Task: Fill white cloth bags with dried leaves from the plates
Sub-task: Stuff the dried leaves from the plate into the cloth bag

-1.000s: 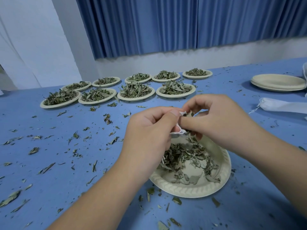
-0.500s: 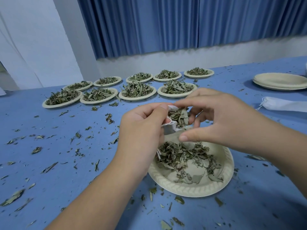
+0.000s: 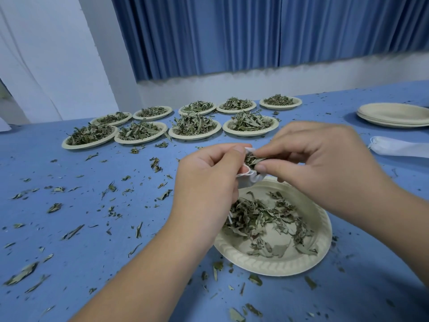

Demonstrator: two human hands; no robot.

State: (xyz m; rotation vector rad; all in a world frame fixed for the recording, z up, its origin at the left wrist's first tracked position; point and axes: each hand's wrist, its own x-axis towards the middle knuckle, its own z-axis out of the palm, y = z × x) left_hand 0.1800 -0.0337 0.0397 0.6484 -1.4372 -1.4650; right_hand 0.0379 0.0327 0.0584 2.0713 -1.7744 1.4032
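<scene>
The left hand point(image 3: 204, 182) gripped the mouth of a small white drawstring cloth bag point(image 3: 251, 178), its fingers point(image 3: 232, 152) curled round the fabric. The right hand point(image 3: 325, 163) pinched a tuft of dried green leaves point(image 3: 253, 160) between thumb and fingertips at the bag's opening, just beside the left fingers. Below both sets of fingers sat a round beige paper plate point(image 3: 320, 247) on the blue counter point(image 3: 92, 228), holding a thin scatter of leaves point(image 3: 262, 217). Beyond the fingers stood rows of heaped plates point(image 3: 193, 133). To their right, well apart, lay another white bag point(image 3: 399, 149) and a stack of empty plates point(image 3: 394, 115).
</scene>
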